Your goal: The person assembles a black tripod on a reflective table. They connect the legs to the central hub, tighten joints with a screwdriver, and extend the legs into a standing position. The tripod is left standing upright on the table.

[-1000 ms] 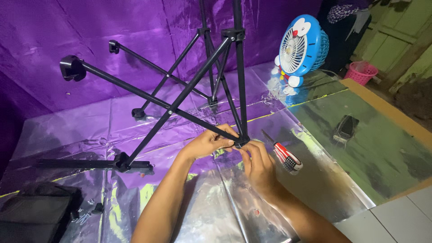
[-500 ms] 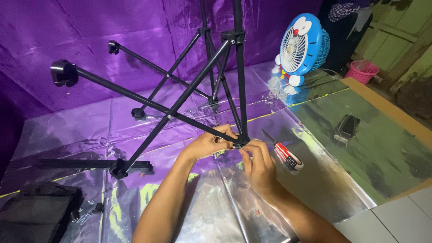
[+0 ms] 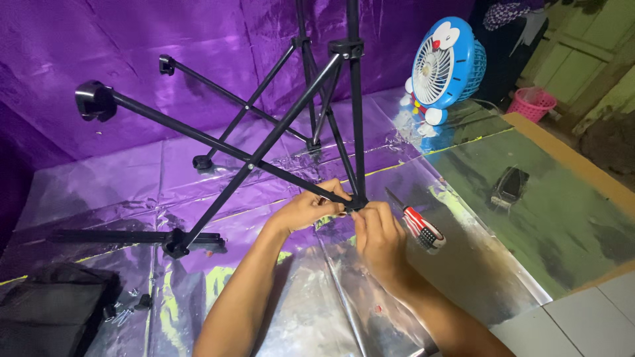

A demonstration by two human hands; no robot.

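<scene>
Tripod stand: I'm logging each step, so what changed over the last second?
The raised foot of the tripod stand swung left and slightly up; the floor foot slid a little left. The left hand and right hand stayed pinched at the bottom joint, fingers shifting slightly. Screwdriver, fan and black bag stayed put.

Black folding tripod stand [image 3: 264, 149], legs splayed, tipped over foil sheet, lower joint apparently pinched by fingers

Foil-covered floor [image 3: 503, 264] carries screwdriver [image 3: 417, 225], blue fan [image 3: 443, 69], black bag [image 3: 49, 307].
</scene>
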